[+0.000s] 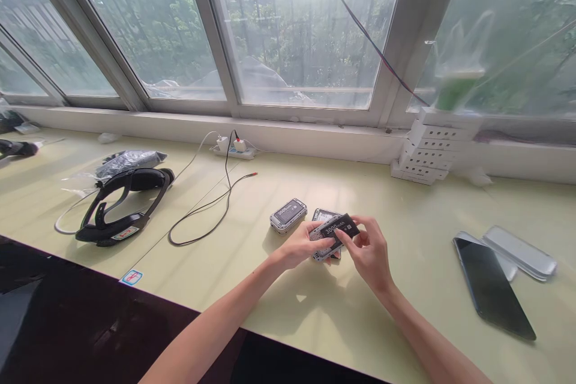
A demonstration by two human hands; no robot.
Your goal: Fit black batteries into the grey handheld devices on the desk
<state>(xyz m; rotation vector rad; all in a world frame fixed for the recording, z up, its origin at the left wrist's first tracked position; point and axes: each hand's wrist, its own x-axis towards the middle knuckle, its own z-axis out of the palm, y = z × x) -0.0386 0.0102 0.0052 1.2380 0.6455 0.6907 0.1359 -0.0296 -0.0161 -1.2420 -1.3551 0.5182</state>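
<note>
My left hand (297,246) grips a small grey device casing (318,254) by its left side, thumb on top. Between the thumb and fingers of my right hand (369,250) is a flat black battery (337,230) printed "3000mAh". The battery lies tilted over the casing and juts past its right end; how far it sits inside, I cannot tell. Just left of my hands, a similar casing (288,216) with a 3000mAh battery in it rests on the table. Behind the held casing another casing (324,214) lies partly hidden.
A black phone (494,285) and pale flat cases (522,252) lie at right. White boxes (423,153) are stacked by the window. On the left are a black headset (123,207), a looped black cable (198,242) and a power strip (240,153). The table's front edge runs below my arms.
</note>
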